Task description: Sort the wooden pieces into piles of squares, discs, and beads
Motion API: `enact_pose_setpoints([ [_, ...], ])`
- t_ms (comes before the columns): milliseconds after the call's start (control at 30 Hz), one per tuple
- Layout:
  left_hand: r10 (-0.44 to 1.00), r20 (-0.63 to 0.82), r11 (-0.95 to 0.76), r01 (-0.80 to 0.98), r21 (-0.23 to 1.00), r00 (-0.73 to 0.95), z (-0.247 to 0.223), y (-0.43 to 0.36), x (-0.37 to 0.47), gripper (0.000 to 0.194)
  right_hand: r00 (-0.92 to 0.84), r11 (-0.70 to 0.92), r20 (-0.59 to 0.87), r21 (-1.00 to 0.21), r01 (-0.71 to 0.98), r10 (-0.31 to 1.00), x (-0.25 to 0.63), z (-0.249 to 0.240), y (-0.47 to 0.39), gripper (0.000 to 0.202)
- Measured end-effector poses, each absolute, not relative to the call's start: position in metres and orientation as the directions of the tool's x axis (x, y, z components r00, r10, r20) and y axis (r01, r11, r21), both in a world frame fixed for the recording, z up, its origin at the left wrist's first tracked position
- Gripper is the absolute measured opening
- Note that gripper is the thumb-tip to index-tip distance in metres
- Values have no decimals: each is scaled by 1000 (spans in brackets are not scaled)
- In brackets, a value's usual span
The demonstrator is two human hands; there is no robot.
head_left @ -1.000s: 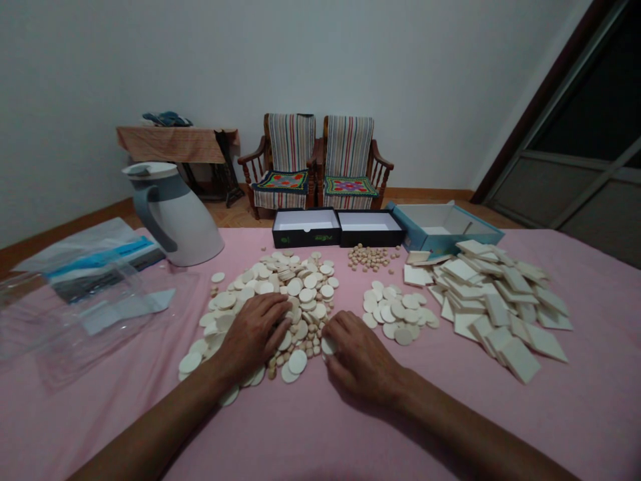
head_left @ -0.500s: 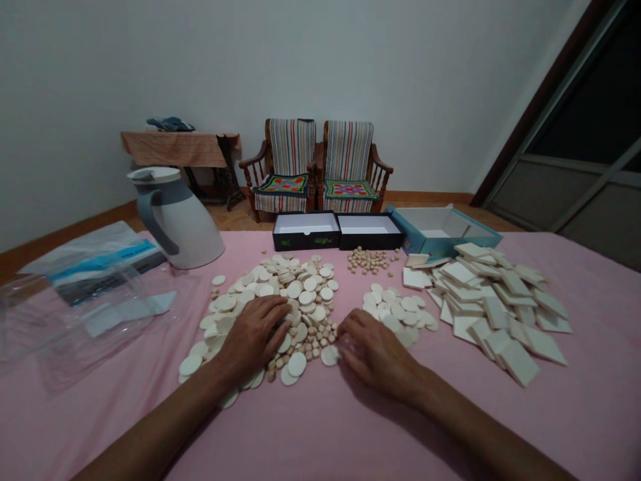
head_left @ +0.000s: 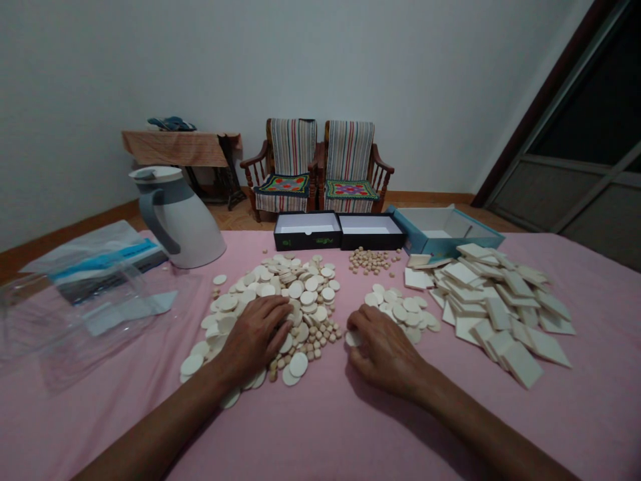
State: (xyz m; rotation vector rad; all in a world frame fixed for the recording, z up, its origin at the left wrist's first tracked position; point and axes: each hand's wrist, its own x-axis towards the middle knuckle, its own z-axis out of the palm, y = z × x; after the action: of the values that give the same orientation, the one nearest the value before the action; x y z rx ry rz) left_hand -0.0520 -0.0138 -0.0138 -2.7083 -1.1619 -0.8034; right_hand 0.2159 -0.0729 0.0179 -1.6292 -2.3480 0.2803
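Observation:
My left hand (head_left: 258, 329) lies over the large mixed pile of pale round wooden discs (head_left: 295, 289), its fingers loosely bent and a little apart. Small wooden cubes (head_left: 314, 341) show at the right side of that pile, close to the fingertips. My right hand (head_left: 384, 349) is curled on the pink cloth, with a wooden disc (head_left: 352, 339) under its fingers and thumb; part of the disc is hidden. Just beyond it is a smaller heap of discs (head_left: 406, 308).
Loose small wooden pieces (head_left: 371, 261) lie before two black boxes (head_left: 308, 239). A blue box (head_left: 455, 240) stands behind stacked square wooden tiles (head_left: 501, 300). A white-grey jug (head_left: 187, 224) and clear plastic packaging (head_left: 115, 314) occupy the left.
My right hand has drawn slightly rightward, away from the cubes, and the disc at its fingertips has come along. My left hand stays in place on the pile.

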Motion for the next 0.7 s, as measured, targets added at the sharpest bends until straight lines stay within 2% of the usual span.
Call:
enact_pose_setpoints([
  [167, 648, 499, -711, 692, 125, 576, -15, -14, -52, 24, -104, 105, 194, 3, 994, 975, 255, 38, -60, 16],
  [233, 645, 504, -712, 691, 125, 574, -16, -13, -53, 24, -101, 97, 242, 29, 995, 965, 259, 37, -57, 19],
  [300, 646, 504, -712, 691, 126, 574, -17, -13, -53, 24, -157, 176, 252, -56, 983, 955, 255, 31, -57, 20],
  [400, 647, 501, -710, 693, 124, 574, -17, -14, -54, 24, -299, 365, 244, -302, 881, 923, 236, 16, -61, 20],
  [467, 646, 503, -711, 693, 122, 574, -17, -14, -54, 24, -363, 431, 236, -418, 800, 902, 221, 6, -64, 17],
  [700, 655, 498, -706, 695, 133, 569, -15, -13, -52, 25, -335, 407, 231, -481, 777, 913, 196, -13, -68, 9],
])
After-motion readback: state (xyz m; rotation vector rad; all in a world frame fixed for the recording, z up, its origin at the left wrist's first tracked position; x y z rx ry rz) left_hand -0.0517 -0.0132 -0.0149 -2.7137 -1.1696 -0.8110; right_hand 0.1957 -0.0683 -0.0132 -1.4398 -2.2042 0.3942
